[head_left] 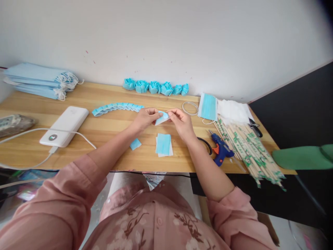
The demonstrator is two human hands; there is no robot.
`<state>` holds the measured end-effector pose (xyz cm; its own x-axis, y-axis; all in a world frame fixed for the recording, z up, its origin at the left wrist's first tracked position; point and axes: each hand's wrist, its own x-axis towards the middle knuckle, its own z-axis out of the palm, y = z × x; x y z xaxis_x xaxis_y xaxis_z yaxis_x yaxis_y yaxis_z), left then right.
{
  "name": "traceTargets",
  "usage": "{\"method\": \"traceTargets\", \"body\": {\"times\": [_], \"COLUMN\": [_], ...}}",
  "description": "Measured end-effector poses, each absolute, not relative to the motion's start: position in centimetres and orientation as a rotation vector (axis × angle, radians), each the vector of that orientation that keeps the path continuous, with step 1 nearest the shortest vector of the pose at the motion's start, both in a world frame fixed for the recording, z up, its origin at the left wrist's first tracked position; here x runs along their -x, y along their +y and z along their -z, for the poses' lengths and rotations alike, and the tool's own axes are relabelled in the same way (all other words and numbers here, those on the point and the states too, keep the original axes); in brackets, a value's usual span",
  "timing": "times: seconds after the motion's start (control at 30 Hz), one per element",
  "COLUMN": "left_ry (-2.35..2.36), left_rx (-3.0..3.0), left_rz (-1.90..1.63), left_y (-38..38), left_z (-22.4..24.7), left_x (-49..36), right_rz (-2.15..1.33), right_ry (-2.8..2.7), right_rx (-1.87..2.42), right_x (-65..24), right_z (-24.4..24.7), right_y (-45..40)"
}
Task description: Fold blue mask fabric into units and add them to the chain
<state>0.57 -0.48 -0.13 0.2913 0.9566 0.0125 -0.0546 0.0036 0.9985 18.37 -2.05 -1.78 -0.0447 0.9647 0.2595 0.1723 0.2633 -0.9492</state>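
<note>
Between my two hands is a small blue-and-white piece of mask fabric (161, 119), held above the middle of the table. My left hand (146, 117) pinches its left end, and my right hand (180, 122) pinches the upper right end. Just below lies a small stack of blue and white fabric rectangles (163, 144). A little blue fabric piece (135, 144) rests near my left forearm. Behind my left hand, a curved row of folded blue pieces (117, 107) stretches leftward. Several blue fabric flowers (154, 87) stand in a line by the wall.
On the left are stacked face masks (33, 80), a white power bank (65, 126) with a cable and a brown bag (17, 125). Rightward lie a tape ring (190, 108), a mask (208, 107), a blue glue gun (221, 147), wrapped chopsticks (251, 151), black-handled scissors (255, 128) and a green object (301, 157).
</note>
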Motion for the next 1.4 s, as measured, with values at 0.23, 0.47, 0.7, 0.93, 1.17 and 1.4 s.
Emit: {"method": "traceTargets", "body": {"times": [0.23, 0.47, 0.7, 0.93, 1.17, 1.4], "left_ry": [0.995, 1.066, 1.082, 1.059, 1.038, 0.984], "left_rx": [-1.337, -1.512, -1.610, -1.684, -1.661, -1.382], "left_rz": [-1.022, -0.964, -0.952, -0.978, -0.979, -1.062], "left_y": [-0.5, -0.4, -0.3, -0.3, -0.2, -0.2], "left_z": [0.2, 0.2, 0.6, 0.8, 0.7, 0.4], "left_x": [-0.6, -0.6, -0.5, -0.5, -0.6, -0.5], "right_rz": [-0.931, -0.928, -0.952, -0.919, -0.770, -1.044], "right_ry": [-1.436, -1.480, -1.497, -1.525, -1.565, -1.417], "right_rx": [1.147, 1.160, 1.188, 1.191, 1.246, 1.134], "right_x": [-18.5, -18.5, -18.7, -18.6, -18.2, -18.2], "right_z": [2.3, 2.1, 2.5, 2.3, 1.4, 1.5], "right_y": [-1.7, -1.8, -1.5, -1.7, -2.2, -2.2]}}
